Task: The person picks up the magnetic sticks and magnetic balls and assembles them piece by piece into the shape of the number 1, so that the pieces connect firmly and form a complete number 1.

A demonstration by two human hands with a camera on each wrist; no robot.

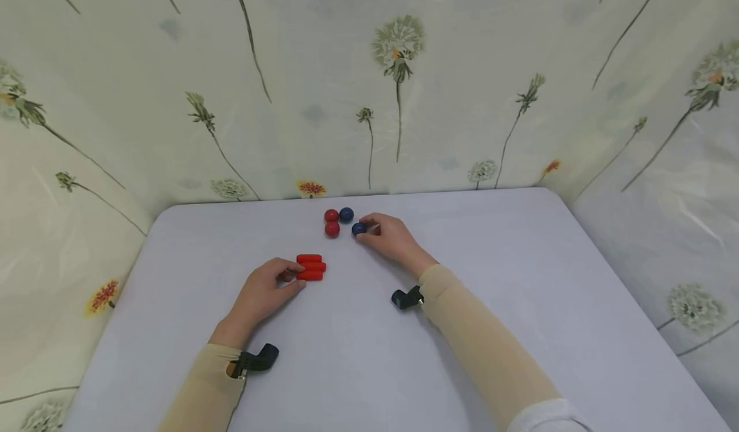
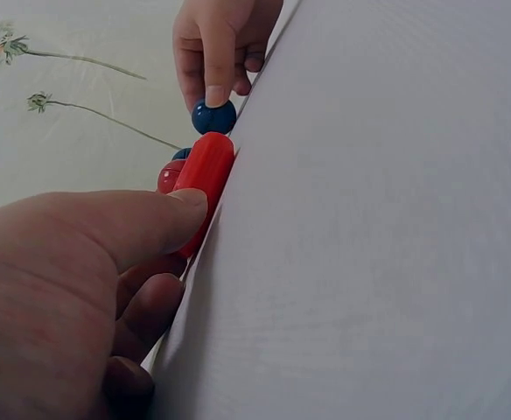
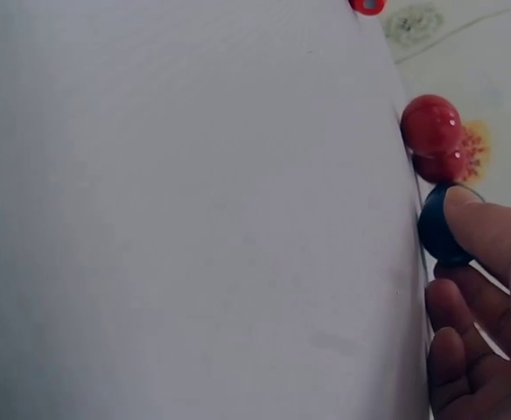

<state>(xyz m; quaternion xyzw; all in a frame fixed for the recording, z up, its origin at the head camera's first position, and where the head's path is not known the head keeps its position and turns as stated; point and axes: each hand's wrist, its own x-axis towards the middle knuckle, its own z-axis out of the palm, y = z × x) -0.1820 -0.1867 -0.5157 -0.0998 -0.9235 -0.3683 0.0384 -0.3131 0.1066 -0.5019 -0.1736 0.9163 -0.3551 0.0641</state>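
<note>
Three red cylinders point(image 1: 310, 267) lie side by side on the table. My left hand point(image 1: 267, 294) pinches their left ends between thumb and fingers; in the left wrist view the thumb lies along the nearest red cylinder point(image 2: 206, 171), which hides the others. Farther back, my right hand point(image 1: 394, 238) pinches a dark blue ball point(image 1: 358, 229) between thumb and index finger, low at the table surface. Beside that ball are a second blue ball point(image 1: 346, 215) and two red balls point(image 1: 331, 229), grouped closely. The right wrist view shows the held blue ball point(image 3: 441, 229) partly behind the thumb.
A white table point(image 1: 346, 355) with rounded far corners spreads under both hands. Behind it hangs a pale curtain point(image 1: 312, 85) printed with dandelions, also along the sides. Each wrist carries a small black camera point(image 1: 261, 359). The balls stand near the table's far edge.
</note>
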